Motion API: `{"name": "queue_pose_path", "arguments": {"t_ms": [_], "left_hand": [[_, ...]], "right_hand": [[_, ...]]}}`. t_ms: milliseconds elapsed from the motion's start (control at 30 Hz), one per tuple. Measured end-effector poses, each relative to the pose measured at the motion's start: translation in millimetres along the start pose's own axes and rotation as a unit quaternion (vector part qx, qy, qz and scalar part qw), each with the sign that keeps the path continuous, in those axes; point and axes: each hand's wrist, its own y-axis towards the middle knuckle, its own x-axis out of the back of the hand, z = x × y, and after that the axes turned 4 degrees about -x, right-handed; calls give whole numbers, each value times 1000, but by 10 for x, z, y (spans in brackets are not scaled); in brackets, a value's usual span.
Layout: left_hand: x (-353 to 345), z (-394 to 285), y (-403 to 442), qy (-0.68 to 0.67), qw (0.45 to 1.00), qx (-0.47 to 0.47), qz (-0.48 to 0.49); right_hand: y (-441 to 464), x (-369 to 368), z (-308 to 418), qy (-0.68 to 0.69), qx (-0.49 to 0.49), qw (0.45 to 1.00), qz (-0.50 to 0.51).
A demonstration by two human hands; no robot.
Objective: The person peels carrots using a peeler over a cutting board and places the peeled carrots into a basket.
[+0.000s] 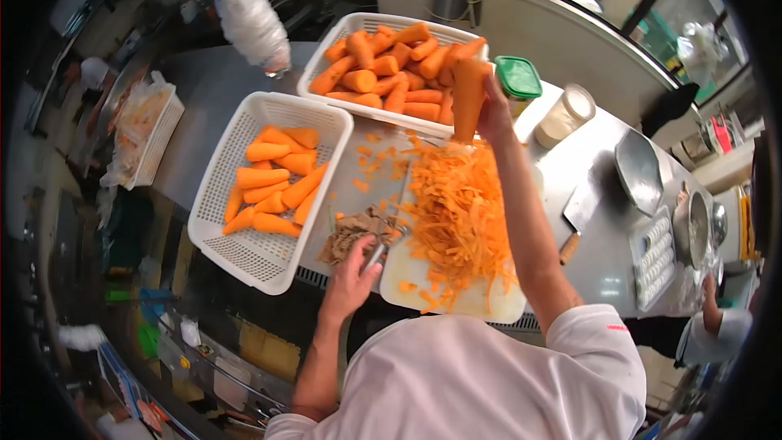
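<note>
My right hand point(494, 110) is wrapped round a large carrot point(468, 98), held upright at the front right corner of a white basket point(314, 81) full of carrots. My left hand point(354, 275) holds a metal-looking peeler point(376, 254), beside a crumpled brown cloth point(350, 236). Between my hands, a big heap of orange peelings point(456, 212) covers much of a white cutting board point(399, 273). To the left, a second white basket point(273, 273) holds several smooth, bright orange carrots point(265, 175).
A green-lidded jar point(518, 77), a glass jar point(566, 116), a cleaver point(581, 208), a metal tray point(638, 173) and an egg-tray-like pack point(656, 257) stand right. A plastic-wrapped bundle point(252, 24) is at the back. Another person's arm point(712, 305) shows far right.
</note>
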Motion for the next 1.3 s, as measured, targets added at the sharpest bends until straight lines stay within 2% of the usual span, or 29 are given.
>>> {"name": "queue_pose_path", "arguments": {"t_ms": [100, 167, 200, 267, 300, 333, 433, 567, 633, 667, 700, 800, 867, 967, 1033, 1100, 1167, 1200, 1267, 1300], "left_hand": [[-110, -299, 370, 32, 996, -88, -1], [-354, -672, 704, 56, 985, -161, -39], [-494, -871, 859, 66, 977, -195, -64], [-795, -1025, 1188, 80, 970, -223, -50], [-943, -1058, 1238, 95, 963, -249, -45], [-1089, -1069, 1189, 93, 962, -252, -37], [-1319, -1102, 975, 170, 939, -293, -55], [-1251, -971, 331, 179, 943, -280, -15], [-1042, -920, 58, 182, 945, -226, 151], [-1012, -949, 69, 183, 943, -230, 157], [-987, -1028, 68, 175, 945, -234, 147], [-1052, -1339, 466, 141, 955, -252, 73], [-1181, -1505, 835, 108, 966, -229, 54], [-1471, -1347, 984, 142, 954, -261, 33], [-1427, -1236, 592, 159, 950, -263, 44], [-1297, -1100, 229, 174, 946, -266, 60], [-1079, -1003, 50, 89, 954, -217, 189], [-1062, -1107, 76, 86, 955, -210, 189], [-1037, -1429, 427, 114, 961, -230, 99], [-1089, -1472, 651, 115, 963, -226, 91]], "right_hand": [[-664, -70, -206, 25, -18, 992, -126], [-1028, -117, -351, 80, -68, 983, -149], [-1174, -172, -423, 98, -59, 979, -169], [-1332, -232, -501, 119, -44, 972, -196], [-1380, -231, -512, 158, -8, 967, -201], [-1435, -214, -500, 196, 29, 959, -204], [-1619, -121, -446, 175, 72, 963, -191], [-1668, 265, -478, 239, 96, 922, -291], [-1721, 398, -276, 244, 127, 906, -321], [-1778, 548, -198, 226, 121, 924, -282], [-1845, 652, -174, 207, 109, 941, -243], [-1997, 401, -115, 170, 82, 955, -229], [-2017, 195, -190, 161, 55, 960, -220], [-2011, 68, -292, 190, 57, 949, -243], [-2024, 55, -191, 204, 79, 940, -262], [-2027, 448, -246, 192, 96, 945, -245], [-2092, 605, -243, 179, 105, 951, -228], [-2149, 544, -203, 170, 90, 954, -231], [-2128, 385, -175, 157, 69, 960, -220], [-2155, 291, -217, 167, 54, 960, -217]]}}
